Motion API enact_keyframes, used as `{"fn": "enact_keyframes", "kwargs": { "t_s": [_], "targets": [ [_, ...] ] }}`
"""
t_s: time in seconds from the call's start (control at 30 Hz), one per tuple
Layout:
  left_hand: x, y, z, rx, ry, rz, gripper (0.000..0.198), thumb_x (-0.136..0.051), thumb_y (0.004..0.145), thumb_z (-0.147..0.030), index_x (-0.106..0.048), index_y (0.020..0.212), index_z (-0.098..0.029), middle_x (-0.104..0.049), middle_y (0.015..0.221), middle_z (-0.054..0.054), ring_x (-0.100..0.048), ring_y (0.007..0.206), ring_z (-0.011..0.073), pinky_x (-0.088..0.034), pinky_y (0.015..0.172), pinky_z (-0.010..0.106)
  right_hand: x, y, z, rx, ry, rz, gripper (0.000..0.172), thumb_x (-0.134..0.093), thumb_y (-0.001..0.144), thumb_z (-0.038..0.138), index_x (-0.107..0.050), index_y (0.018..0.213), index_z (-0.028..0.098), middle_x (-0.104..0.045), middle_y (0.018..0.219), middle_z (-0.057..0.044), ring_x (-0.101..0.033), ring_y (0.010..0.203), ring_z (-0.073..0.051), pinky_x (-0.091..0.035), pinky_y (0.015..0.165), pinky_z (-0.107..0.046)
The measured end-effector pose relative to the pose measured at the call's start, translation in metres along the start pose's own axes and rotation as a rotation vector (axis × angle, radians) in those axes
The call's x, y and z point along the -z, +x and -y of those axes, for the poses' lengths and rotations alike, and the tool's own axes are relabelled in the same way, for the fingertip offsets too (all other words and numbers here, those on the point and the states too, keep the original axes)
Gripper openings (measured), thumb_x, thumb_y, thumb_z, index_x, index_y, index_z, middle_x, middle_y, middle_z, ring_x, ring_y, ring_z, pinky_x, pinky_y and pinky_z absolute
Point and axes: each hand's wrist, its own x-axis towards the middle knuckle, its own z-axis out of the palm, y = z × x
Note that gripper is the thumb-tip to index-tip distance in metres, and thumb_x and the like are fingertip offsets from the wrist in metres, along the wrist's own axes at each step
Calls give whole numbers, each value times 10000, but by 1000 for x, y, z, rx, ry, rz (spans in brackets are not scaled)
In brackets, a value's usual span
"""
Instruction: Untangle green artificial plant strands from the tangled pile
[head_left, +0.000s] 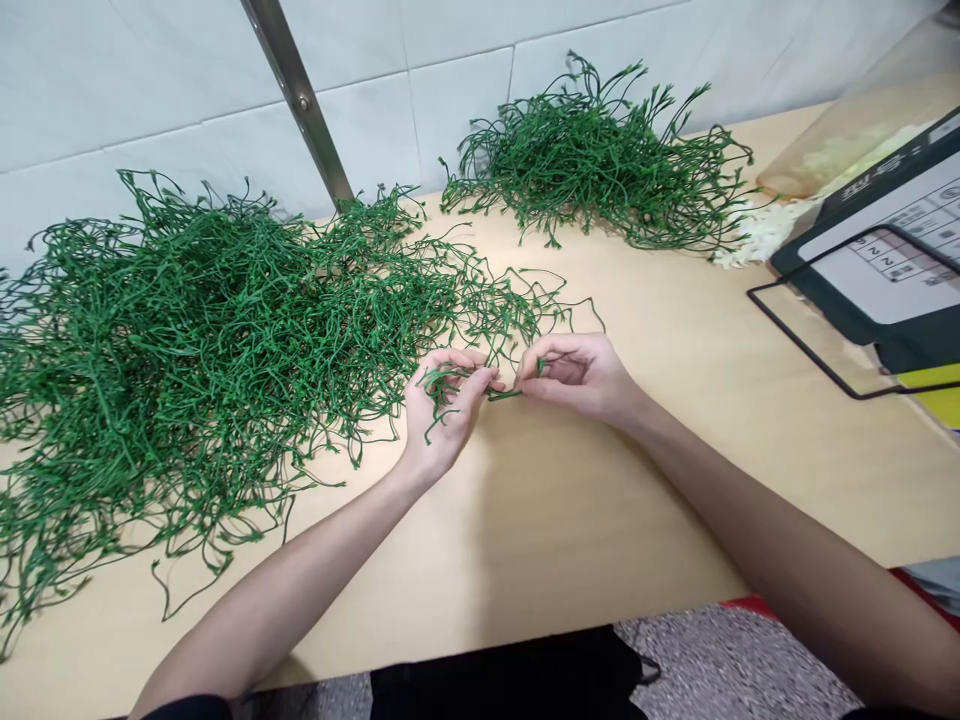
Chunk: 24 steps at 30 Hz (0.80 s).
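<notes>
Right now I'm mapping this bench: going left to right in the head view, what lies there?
The big green pile → left hand → sprig → right hand → clipboard.

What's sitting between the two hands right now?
In the head view, a short green strand spans the gap. It is pinched at one end by the left hand and at the other by the right hand, over the wooden table.
</notes>
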Motion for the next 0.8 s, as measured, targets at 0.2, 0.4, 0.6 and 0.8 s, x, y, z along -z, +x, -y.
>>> {"fn": "enact_keyframes", "kwargs": {
  "t_s": [0.2, 0.4, 0.6, 0.8],
  "targets": [
    [0, -1, -1, 22, 13, 75, 280, -805, 737, -221, -533, 788, -174, -677, 845, -9, -665, 652, 77, -534, 622, 186, -3, 0, 6, -41, 12, -42, 267, -860, 664, 362, -758, 812, 164, -708, 681, -27, -655, 605, -130, -545, 574, -251],
    [-1, -5, -2, -12, 102, 145, 276, -784, 776, -276, -543, 711, -159, -698, 839, 17, -604, 591, 61, -518, 596, 202, -1, 1, 3, -69, 46, -89, 376, -900, 598, 288, -788, 941, 181, -749, 725, -31, -704, 657, -154, -606, 659, -292],
    [0, -5, 3, -15, 134, 143, 225, -778, 779, -276, -593, 726, -159, -717, 840, 29, -632, 624, 80, -517, 587, 207, -2, 4, 6, -35, 21, -107, 230, -907, 578, 339, -788, 709, 193, -743, 710, -38, -700, 653, -162, -604, 642, -286],
    [2, -7, 3, 20, 221, 123, 213, -821, 706, -206, -623, 773, -169, -699, 868, 9, -634, 703, 81, -471, 600, 189, -5, 6, 6, -42, -44, -208, 308, -920, 541, 390, -695, 551, 180, -661, 585, -14, -587, 541, -118, -515, 526, -254]
  ]
}}
